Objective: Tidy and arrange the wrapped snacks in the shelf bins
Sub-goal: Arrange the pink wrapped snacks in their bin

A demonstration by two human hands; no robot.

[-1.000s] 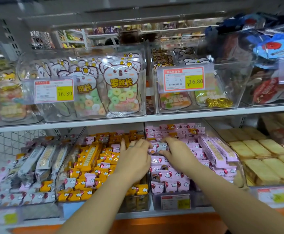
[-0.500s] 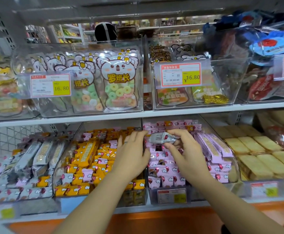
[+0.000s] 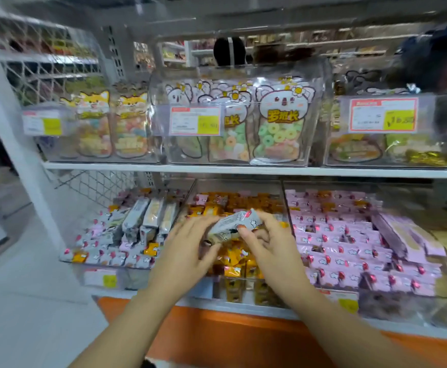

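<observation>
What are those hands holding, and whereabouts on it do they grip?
A grey wrapped snack. The right hand pinches its right end between thumb and fingers. The left hand touches its left end; whether it grips is unclear.

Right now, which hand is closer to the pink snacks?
Right. The right hand sits just left of the pink snacks, over the orange snacks. The left hand is farther left, at the other end of the grey packet both hold.

Left hand point(image 3: 188, 251) and right hand point(image 3: 270, 247) hold one grey wrapped snack point(image 3: 230, 224) over the orange-snack bin point(image 3: 234, 288).
</observation>
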